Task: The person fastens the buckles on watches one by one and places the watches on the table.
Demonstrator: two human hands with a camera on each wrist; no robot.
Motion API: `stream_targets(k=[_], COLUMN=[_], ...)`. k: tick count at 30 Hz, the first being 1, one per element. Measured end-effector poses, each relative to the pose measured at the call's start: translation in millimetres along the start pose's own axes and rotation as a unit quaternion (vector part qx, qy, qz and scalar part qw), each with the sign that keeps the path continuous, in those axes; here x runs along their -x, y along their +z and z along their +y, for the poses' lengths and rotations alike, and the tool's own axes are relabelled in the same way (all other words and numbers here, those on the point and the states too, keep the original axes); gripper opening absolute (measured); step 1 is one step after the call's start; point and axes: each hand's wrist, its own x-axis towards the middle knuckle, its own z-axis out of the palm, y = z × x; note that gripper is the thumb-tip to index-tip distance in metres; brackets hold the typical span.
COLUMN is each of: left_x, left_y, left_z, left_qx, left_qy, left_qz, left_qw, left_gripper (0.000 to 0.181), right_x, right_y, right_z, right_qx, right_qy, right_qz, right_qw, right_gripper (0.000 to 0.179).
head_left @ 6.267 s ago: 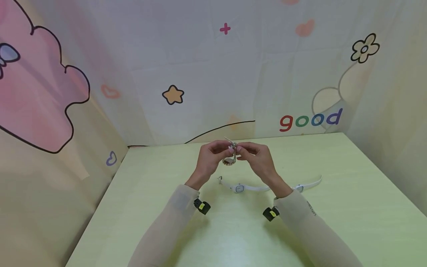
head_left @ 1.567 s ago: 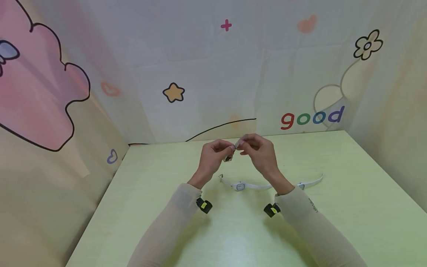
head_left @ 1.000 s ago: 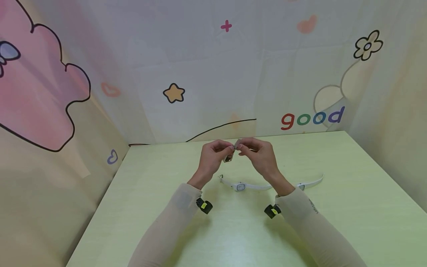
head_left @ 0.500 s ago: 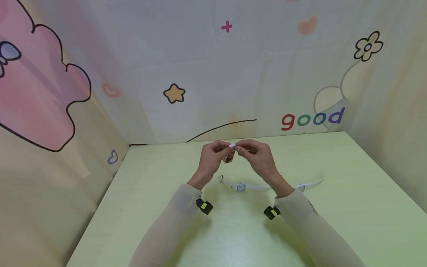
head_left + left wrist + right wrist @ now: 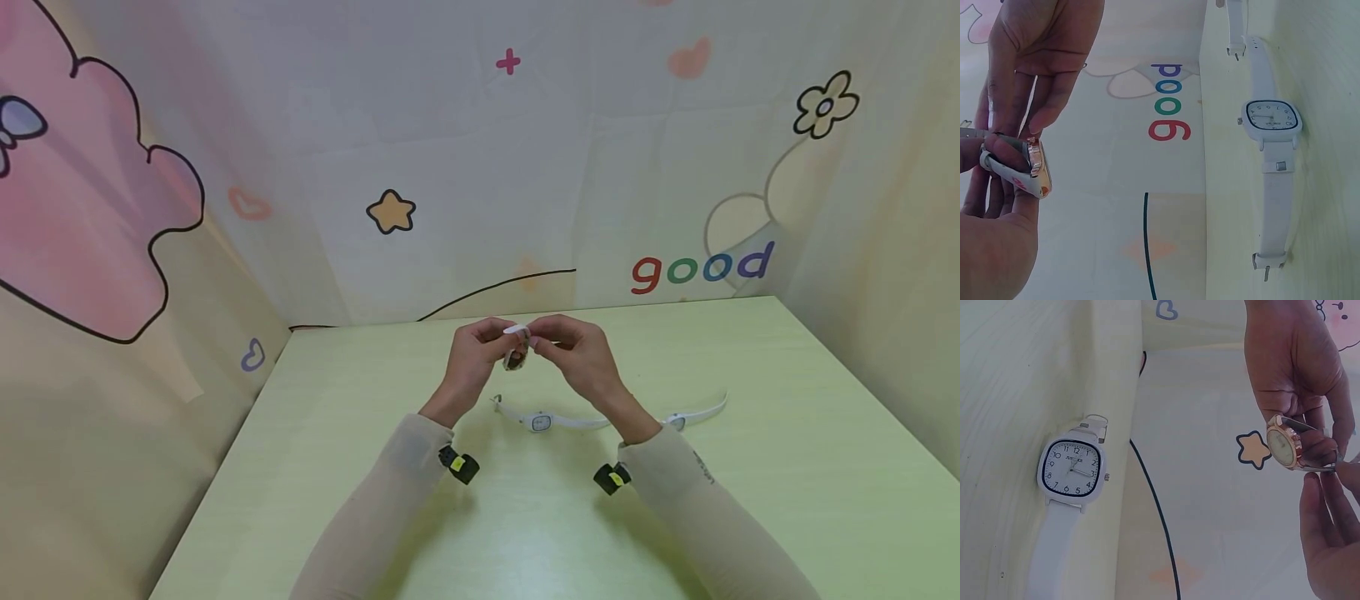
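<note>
Both hands meet above the far part of the table, around a wristwatch (image 5: 514, 361) with a rose-gold case and a pale strap. My left hand (image 5: 471, 358) pinches the strap between thumb and fingers, and the case hangs below. From the right, my right hand (image 5: 577, 346) pinches the strap close to the left fingertips. A white strap end bends over leftward on top. In the right wrist view, the round dial of the watch (image 5: 1283, 449) faces the camera. The left wrist view shows the strap (image 5: 1013, 177) looped from the case back to the fingers; the buckle area is mostly hidden by them.
On the light table (image 5: 360, 500) under the hands lies a white square-faced watch (image 5: 540, 422), strap stretched out. A second white watch (image 5: 677, 422) lies to its right, partly covered by the right forearm. A printed cloth (image 5: 465, 167) hangs behind the table.
The strap end, earlier upright in the right fingers, now bends over to the left. The right hand has dropped slightly; the left hand is nearly still. The case shows more below the fingers.
</note>
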Motion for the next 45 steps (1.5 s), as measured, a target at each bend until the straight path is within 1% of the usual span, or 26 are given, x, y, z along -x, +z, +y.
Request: stream_targets(k=[7,11,15,26,31,33,36,43,45], left_x=[1.4,1.5,1.8,2.2,2.2,2.6,3.4,4.4,4.5], left_y=[0.0,0.2,-0.6,-4.0,-4.8,-5.0,-5.1,-3.5,-3.4], left_z=[2.5,3.4,3.8,1.9,2.2,2.8,4.2,7.3,7.6], left_qx=[0.014,0.017,0.016,0.015,0.016,0.009,-0.008,-0.025,-0.033], left_qy=[-0.018,-0.025,-0.024,0.008,0.018,0.022,0.029,0.03,0.03], left_qz=[-0.003,-0.002,-0.006,-0.038,-0.05,-0.05,-0.043,-0.018,-0.013], left_qw=[0.9997,0.9996,0.9996,0.9991,0.9985,0.9985,0.9986,0.9991,0.9989], left_gripper=[0.016,0.015,0.016,0.026,0.028,0.028,0.028,0.027,0.028], right_x=[0.3,0.8,1.5,0.5,5.6,8.1,9.2,1.0,1.2], right_y=[0.7,1.5,2.6,3.7,2.9,2.8,2.8,3.9,3.4], right_z=[-0.2,-1.6,-2.7,-3.6,-27.1,-36.6,-38.8,-4.6,-4.9], right_qx=[0.005,-0.008,-0.017,-0.009,0.001,0.003,0.001,0.001,0.0], right_qy=[0.0,-0.002,-0.007,-0.01,-0.017,-0.019,-0.02,-0.03,-0.033], right_qz=[-0.006,-0.008,-0.009,0.005,0.0,-0.002,0.001,0.016,0.017], right_qw=[1.0,0.9999,0.9998,0.9999,0.9999,0.9998,0.9998,0.9994,0.9993], right_gripper=[0.019,0.019,0.019,0.02,0.02,0.019,0.018,0.017,0.017])
